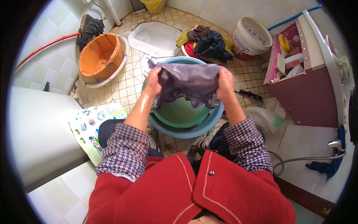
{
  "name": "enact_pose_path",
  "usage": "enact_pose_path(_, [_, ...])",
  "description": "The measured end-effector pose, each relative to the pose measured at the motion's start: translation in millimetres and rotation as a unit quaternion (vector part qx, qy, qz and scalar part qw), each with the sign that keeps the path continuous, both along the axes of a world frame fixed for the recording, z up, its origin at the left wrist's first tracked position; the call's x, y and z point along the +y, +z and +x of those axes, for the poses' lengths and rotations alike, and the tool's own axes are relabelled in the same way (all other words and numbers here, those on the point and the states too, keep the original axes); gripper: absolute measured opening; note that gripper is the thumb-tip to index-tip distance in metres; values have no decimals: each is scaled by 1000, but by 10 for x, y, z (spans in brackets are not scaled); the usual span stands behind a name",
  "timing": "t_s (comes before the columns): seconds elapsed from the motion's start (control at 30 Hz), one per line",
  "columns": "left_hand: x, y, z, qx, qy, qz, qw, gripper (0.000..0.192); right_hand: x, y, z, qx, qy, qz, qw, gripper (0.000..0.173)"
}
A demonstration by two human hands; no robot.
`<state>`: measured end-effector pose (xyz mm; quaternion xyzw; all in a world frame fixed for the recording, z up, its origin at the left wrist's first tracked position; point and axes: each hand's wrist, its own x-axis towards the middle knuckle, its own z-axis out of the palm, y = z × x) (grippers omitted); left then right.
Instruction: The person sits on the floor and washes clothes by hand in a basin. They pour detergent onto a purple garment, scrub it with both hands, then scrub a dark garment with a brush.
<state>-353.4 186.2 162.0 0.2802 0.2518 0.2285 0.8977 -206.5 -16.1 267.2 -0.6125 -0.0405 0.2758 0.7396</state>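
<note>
A wet purple-grey cloth [190, 79] is stretched between my two hands above a blue plastic basin [186, 133]. My left hand [153, 81] grips its left end, and the wrist glistens with water. At the other end my right hand [225, 84] is closed on the fabric. The cloth's lower edge hangs in folds, with whitish patches near both hands that may be suds. Below it shows a green surface [181, 113] inside the basin; whether that is a washboard or another basin I cannot tell. The cloth hides the basin's far part.
An orange tub [98, 60] stands left, near a mop head [91, 30] and a squat toilet [155, 37]. Piled clothes [214, 44], white buckets [251, 36] and a purple cabinet [304, 98] are right. A clear plastic jug [261, 119] and a black-handled brush [249, 94] lie near my right leg.
</note>
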Motion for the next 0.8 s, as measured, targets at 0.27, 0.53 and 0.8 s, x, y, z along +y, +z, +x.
enact_pose_path(0.27, [-815,47,112,-148,-55,-160,974,30,259,-218,-1075,-425,228,-91,871,39])
enact_pose_path(0.53, [-1164,-387,375,18,-51,-122,991,25,351,-510,-842,-475,54,-229,848,17])
enact_pose_path(0.8, [-1089,-339,281,124,-53,-154,979,27,324,-699,-764,-433,-8,-293,852,18])
